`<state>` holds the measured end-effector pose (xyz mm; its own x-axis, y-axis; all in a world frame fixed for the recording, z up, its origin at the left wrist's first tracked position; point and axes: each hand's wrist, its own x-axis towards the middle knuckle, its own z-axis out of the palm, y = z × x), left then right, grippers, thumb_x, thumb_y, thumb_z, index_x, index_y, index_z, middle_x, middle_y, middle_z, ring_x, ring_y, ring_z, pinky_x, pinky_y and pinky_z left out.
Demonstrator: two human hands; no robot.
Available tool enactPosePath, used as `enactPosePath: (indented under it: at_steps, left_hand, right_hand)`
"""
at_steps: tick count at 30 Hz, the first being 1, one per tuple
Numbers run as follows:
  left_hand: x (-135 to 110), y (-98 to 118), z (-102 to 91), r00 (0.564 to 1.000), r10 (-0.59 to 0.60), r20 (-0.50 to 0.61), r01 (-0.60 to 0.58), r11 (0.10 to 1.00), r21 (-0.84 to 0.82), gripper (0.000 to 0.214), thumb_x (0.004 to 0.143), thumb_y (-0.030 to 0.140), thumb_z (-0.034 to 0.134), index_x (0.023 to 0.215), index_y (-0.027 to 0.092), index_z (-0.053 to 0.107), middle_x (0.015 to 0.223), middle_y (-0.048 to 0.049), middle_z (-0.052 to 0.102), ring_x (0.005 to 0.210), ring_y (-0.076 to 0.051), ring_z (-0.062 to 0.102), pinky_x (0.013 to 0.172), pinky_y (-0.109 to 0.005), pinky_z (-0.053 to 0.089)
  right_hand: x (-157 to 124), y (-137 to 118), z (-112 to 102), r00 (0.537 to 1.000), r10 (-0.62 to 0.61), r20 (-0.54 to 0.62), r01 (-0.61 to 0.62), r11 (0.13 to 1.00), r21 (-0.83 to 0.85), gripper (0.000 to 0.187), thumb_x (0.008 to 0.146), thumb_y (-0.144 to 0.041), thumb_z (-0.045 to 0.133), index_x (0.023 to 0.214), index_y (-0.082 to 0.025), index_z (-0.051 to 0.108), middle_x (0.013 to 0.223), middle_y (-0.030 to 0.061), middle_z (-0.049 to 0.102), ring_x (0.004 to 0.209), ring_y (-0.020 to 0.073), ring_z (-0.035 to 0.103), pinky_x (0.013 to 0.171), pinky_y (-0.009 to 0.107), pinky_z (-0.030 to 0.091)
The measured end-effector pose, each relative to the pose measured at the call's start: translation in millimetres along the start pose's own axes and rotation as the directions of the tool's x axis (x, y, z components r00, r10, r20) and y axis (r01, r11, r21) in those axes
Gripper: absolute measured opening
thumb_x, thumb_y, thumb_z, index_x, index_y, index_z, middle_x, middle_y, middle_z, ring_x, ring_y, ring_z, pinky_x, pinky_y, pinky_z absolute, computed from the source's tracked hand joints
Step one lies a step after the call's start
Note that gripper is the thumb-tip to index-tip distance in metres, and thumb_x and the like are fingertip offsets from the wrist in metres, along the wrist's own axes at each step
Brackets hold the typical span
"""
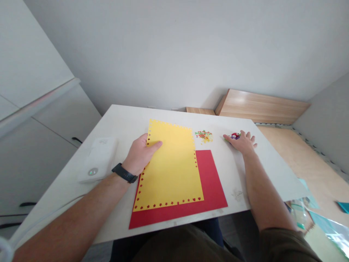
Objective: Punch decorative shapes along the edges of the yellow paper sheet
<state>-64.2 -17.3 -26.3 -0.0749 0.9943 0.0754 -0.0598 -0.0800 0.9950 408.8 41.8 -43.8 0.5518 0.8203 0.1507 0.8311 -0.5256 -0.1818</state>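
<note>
My left hand grips the left edge of a yellow sheet of paper, thumb on top and the other fingers behind it. Small shapes, such as stars and hearts, are punched along the sheet's edges. Partly under the yellow sheet lies a red sheet, showing at the right and bottom. At the right, my right hand is spread beside a cluster of small red, purple and green things with white spots. The hand partly hides them, and I cannot tell whether it touches them.
Small paper cutouts in red, green, orange and yellow lie on the white table. A white box-shaped device with a cable stands at the left. Beyond the table's right edge are a wooden surface and clear plastic packaging.
</note>
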Motion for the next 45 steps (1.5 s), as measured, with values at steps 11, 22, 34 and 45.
enactPosePath:
  at_steps: [11, 22, 34, 45]
  left_hand:
    - [-3, 6, 3.5, 0.992, -0.128, 0.023, 0.126, 0.991, 0.05, 0.042, 0.073, 0.038, 0.088, 0.109, 0.021, 0.074, 0.112, -0.0091, 0.083, 0.1, -0.032, 0.078, 0.077, -0.039, 0.065]
    - [-4, 9, 4.2, 0.989, -0.14, 0.044, 0.14, 0.99, 0.01, 0.046, 0.072, 0.04, 0.091, 0.111, 0.02, 0.075, 0.111, -0.0098, 0.083, 0.099, -0.033, 0.078, 0.077, -0.04, 0.064]
    - [-6, 10, 3.9, 0.985, -0.162, 0.056, 0.156, 0.983, 0.1, 0.042, 0.08, 0.039, 0.083, 0.115, 0.019, 0.072, 0.12, -0.0108, 0.08, 0.104, -0.032, 0.078, 0.081, -0.039, 0.064]
    - [-7, 7, 4.6, 0.984, -0.165, 0.069, 0.157, 0.982, 0.103, 0.044, 0.079, 0.037, 0.084, 0.117, 0.019, 0.073, 0.122, -0.0103, 0.08, 0.108, -0.032, 0.077, 0.082, -0.038, 0.064]
  right_hand:
    - [15, 2, 0, 0.996, -0.091, -0.013, 0.091, 0.996, 0.002, 0.1, 0.081, -0.089, 0.056, 0.157, -0.025, 0.05, 0.159, 0.0213, 0.046, 0.144, 0.047, 0.045, 0.115, 0.067, 0.038]
    - [41, -11, 4, 0.987, -0.159, 0.022, 0.159, 0.987, 0.018, 0.087, 0.083, -0.087, 0.057, 0.149, -0.032, 0.061, 0.16, 0.0182, 0.044, 0.142, 0.0458, 0.046, 0.115, 0.064, 0.038]
    - [44, 9, 16, 0.964, -0.254, -0.084, 0.258, 0.965, 0.042, 0.099, 0.08, -0.088, 0.059, 0.156, -0.026, 0.051, 0.166, 0.02, 0.041, 0.154, 0.044, 0.035, 0.124, 0.067, 0.02]
    - [47, 39, 24, 0.976, -0.202, -0.081, 0.213, 0.964, 0.158, 0.115, 0.067, -0.093, 0.067, 0.156, -0.024, 0.047, 0.156, 0.0193, 0.051, 0.147, 0.0437, 0.043, 0.123, 0.058, 0.034]
